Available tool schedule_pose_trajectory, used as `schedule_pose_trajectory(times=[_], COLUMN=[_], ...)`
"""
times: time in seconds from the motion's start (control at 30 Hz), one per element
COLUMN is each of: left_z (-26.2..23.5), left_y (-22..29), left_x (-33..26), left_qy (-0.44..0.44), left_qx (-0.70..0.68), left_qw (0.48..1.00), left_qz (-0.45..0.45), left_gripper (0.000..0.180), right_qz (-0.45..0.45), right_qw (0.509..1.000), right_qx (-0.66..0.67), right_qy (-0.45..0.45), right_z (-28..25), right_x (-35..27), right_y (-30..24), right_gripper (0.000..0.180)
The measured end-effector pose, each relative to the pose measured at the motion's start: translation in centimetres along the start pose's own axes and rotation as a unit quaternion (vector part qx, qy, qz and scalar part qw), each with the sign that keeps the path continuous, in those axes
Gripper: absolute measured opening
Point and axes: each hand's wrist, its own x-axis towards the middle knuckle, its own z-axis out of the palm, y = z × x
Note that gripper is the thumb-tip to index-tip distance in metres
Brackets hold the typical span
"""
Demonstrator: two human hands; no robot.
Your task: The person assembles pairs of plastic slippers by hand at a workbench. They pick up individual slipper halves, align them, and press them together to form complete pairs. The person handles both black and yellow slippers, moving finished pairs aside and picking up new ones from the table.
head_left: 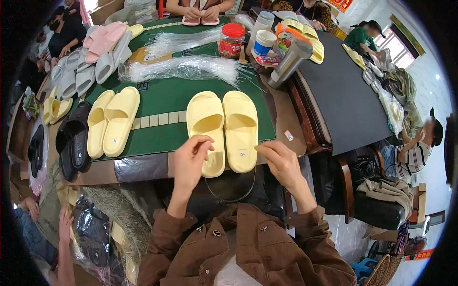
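A pair of pale yellow slippers [241,126] lies side by side on the table in front of me, heels toward me. My left hand [191,157] is closed in a pinch over the left slipper; what its fingertips hold, if anything, is too small to make out. Beside the right slipper's outer edge, my right hand [282,162] pinches what looks like one end of a thin clear plastic strand [230,200]. That strand hangs in a curve below the heels, and its other end is lost near my left hand. A small white sticker marks the right slipper's insole.
Bundles of clear plastic strands [186,67] lie beyond the slippers. A red-lidded jar [231,40], a paper cup [264,43] and a steel flask [291,62] stand back right. More yellow slippers [121,121], black slippers [78,140] and a grey-and-pink pile [102,45] are left. Other people work around.
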Motion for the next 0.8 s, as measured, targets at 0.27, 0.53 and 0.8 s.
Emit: schedule_pose_trajectory(times=[0.27, 0.53, 0.8], left_z=[2.5, 4.3, 3.5], left_y=[-2.4, -4.1, -4.4], left_x=[3.1, 5.2, 9.0], left_qy=[0.013, 0.009, -0.093], left_qx=[0.235, 0.459, 0.414], left_qw=[0.967, 0.877, 0.904], left_qz=[0.101, 0.144, 0.045], left_gripper=[0.015, 0.028, 0.051], right_qz=[-0.047, 0.006, 0.051], right_qw=[0.999, 0.997, 0.994], right_qx=[-0.005, -0.060, -0.024], right_qy=[-0.026, -0.053, -0.095], right_z=[3.8, 8.6, 9.7], right_x=[2.6, 4.5, 6.5], right_y=[1.1, 3.2, 3.7], right_gripper=[0.030, 0.037, 0.029])
